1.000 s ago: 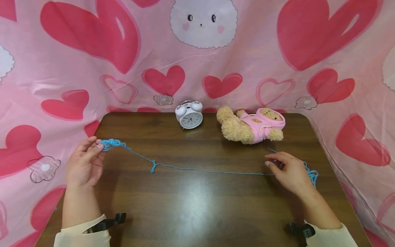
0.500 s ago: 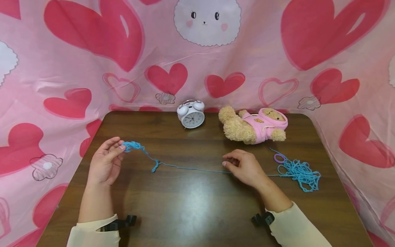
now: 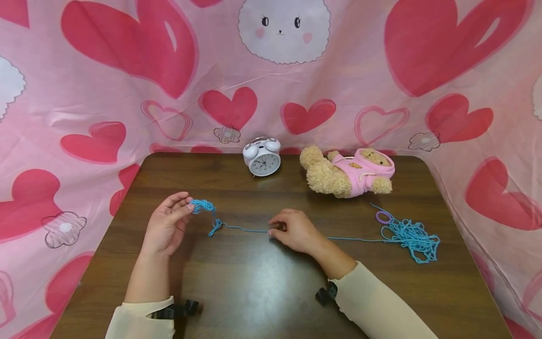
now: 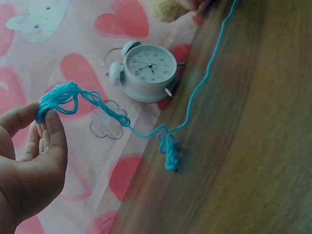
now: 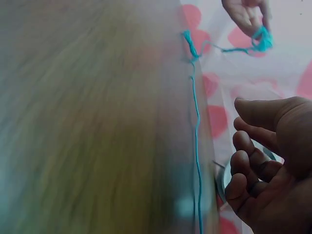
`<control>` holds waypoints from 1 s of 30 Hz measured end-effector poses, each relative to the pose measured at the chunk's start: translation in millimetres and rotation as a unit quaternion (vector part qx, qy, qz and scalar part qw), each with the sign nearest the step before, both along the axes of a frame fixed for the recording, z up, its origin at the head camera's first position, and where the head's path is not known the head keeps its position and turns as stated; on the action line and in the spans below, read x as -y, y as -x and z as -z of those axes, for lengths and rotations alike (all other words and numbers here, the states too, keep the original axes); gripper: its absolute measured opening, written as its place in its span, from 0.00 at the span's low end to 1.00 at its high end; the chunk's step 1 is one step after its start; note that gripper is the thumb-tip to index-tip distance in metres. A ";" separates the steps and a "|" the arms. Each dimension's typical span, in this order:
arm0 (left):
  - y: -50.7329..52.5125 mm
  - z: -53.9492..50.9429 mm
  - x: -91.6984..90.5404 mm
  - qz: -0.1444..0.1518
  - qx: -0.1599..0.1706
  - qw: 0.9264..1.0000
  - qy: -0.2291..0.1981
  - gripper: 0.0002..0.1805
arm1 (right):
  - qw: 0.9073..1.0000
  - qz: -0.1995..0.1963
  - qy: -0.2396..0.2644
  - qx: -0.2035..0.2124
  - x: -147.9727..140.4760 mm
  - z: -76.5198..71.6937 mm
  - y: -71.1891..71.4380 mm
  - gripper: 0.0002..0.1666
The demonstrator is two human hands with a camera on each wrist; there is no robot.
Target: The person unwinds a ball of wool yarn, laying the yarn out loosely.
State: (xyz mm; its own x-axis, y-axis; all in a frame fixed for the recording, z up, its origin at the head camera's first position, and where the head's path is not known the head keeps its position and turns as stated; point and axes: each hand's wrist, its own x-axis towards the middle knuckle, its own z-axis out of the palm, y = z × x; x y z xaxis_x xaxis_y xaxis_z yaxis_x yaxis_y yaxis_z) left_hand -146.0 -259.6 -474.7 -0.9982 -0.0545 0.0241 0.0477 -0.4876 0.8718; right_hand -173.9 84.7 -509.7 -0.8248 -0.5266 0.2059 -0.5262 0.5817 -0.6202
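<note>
In head view, blue yarn point(image 3: 411, 239) partly behind the right hand point(image 3: 298, 230)

To the near left of the alarm clock point(image 3: 262, 157), the left hand point(image 3: 167, 226) pinches between thumb and fingers, the left forearm point(image 3: 148, 278) reaching forward. To the clock's near right, the right hand point(image 3: 298, 231) has loosely bent fingers, the right forearm point(image 3: 336, 261) slanting inward.

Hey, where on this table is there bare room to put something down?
The widest bare patch of table lies nearer you than the blue strand, between the left sleeve and right sleeve. Another is at back left, bounded by the left hand, alarm clock and table edge. It's crowded at right: yarn pile, purple ring, teddy bear.
</note>
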 end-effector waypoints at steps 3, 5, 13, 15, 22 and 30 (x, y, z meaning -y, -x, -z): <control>0.9 2.5 -4.8 0.004 0.004 1.000 0.007 0.17 | 1.000 -0.012 -0.015 0.006 13.1 0.5 3.5 0.11; 1.0 4.0 -7.3 0.008 0.009 1.000 0.009 0.17 | 0.999 -0.018 -0.028 0.013 21.2 0.8 6.8 0.11; -0.5 5.8 -15.7 0.012 0.030 0.999 0.023 0.19 | 0.995 -0.024 -0.091 0.042 49.5 2.8 19.4 0.09; -0.5 5.9 -16.6 0.011 0.030 0.999 0.025 0.18 | 0.993 -0.026 -0.104 0.043 55.5 2.5 21.0 0.08; -1.0 6.2 -17.7 0.014 0.030 0.999 0.017 0.17 | 0.986 -0.029 -0.160 0.031 69.0 2.0 21.8 0.06; -1.5 5.7 -16.8 0.012 0.032 0.999 0.018 0.17 | 0.984 -0.023 -0.170 0.037 70.7 3.1 20.1 0.04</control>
State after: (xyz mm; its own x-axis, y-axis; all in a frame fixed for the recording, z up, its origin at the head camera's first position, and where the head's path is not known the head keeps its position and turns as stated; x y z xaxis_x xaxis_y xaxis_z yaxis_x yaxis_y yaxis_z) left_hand -144.6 -242.8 -480.4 -0.9988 -0.0302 -0.0374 -0.0195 -0.4558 0.8898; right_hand -194.0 14.0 -512.8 -0.8044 -0.5921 -0.0489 -0.5178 0.7390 -0.4310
